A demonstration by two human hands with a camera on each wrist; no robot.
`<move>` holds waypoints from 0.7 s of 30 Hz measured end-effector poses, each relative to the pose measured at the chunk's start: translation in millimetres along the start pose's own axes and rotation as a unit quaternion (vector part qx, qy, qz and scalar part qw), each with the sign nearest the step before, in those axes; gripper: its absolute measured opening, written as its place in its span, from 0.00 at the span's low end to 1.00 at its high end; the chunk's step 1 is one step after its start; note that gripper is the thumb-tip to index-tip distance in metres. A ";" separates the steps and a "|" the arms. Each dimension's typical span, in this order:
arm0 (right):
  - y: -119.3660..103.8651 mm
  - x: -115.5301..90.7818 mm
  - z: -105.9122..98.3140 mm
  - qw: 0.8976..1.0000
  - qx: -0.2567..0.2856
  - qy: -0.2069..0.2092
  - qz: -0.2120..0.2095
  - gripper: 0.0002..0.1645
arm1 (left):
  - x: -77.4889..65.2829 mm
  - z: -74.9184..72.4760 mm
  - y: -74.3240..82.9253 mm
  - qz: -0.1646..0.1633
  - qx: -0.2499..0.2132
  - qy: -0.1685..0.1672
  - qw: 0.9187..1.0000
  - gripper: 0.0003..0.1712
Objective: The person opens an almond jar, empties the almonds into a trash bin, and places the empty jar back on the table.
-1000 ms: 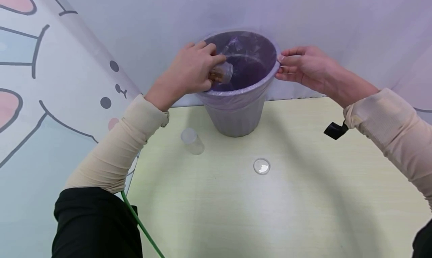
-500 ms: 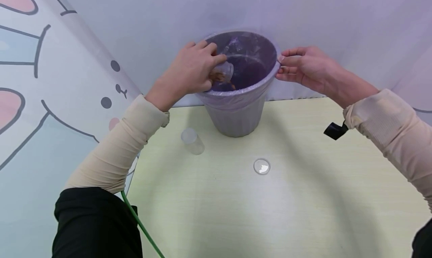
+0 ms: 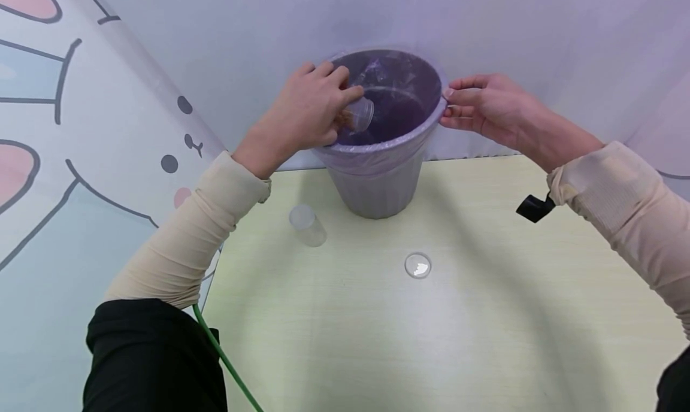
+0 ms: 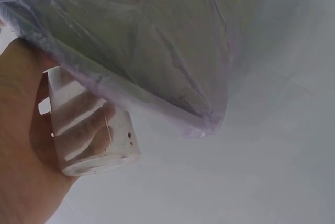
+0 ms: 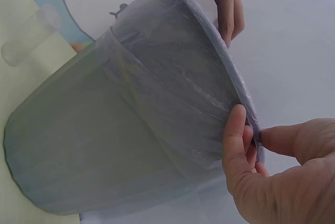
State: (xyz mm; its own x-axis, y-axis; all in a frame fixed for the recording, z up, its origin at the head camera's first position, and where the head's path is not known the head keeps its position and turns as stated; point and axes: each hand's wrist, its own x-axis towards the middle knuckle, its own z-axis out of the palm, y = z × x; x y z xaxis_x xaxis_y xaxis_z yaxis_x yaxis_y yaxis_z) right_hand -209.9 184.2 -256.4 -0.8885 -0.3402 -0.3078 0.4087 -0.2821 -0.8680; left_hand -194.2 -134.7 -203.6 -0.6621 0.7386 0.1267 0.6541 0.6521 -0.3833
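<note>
In the head view my left hand (image 3: pixel 312 109) grips a clear plastic jar (image 3: pixel 363 114) on its side, its mouth just inside the left rim of a trash bin (image 3: pixel 374 184). Some brown bits show in the jar near my fingers. The left wrist view has the jar's base (image 4: pixel 102 164) with a few dark specks and fingers showing through the wall. A thin purplish bag (image 5: pixel 157 67) lines the bin and folds over its rim. My right hand (image 5: pixel 285 174) pinches the bagged rim between thumb and fingers on the right side.
A second clear jar (image 3: pixel 308 226) stands on the pale table (image 3: pixel 345 340), left of the bin's foot. A round clear lid (image 3: pixel 418 265) lies in front of the bin. A green cord (image 3: pixel 229 364) runs by the left sleeve. The wall behind carries a cartoon print.
Brown bits at the jar's mouth half a second ago are gone from there, and fewer show inside. The left hand has shifted very slightly up and right. My right hand stays at the rim.
</note>
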 end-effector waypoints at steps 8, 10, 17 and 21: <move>-0.4 0.0 -0.9 1.000 -0.002 0.003 -0.002 0.20 | 2.0 -2.0 2.4 0.019 0.036 0.014 0.999 0.26; -0.4 -0.1 -1.6 1.000 -0.001 0.003 -0.001 0.20 | 2.5 -2.5 2.8 0.021 0.041 0.013 0.999 0.28; -1.1 0.7 -2.2 1.000 0.003 0.001 -0.002 0.21 | 3.2 -3.7 2.9 0.021 0.043 0.011 0.999 0.30; -0.8 0.7 -0.7 1.000 0.009 0.006 -0.002 0.21 | 3.6 -4.4 2.4 0.023 0.043 0.012 0.999 0.30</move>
State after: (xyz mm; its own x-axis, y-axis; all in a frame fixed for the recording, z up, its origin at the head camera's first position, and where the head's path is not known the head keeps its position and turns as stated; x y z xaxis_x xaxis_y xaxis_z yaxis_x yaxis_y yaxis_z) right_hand -211.1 184.8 -256.2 -0.8927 -0.3287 -0.3082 0.4080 -0.2991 -0.8626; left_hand -193.4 -129.8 -200.0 -0.6225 0.7722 0.1277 0.6491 0.6005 -0.4670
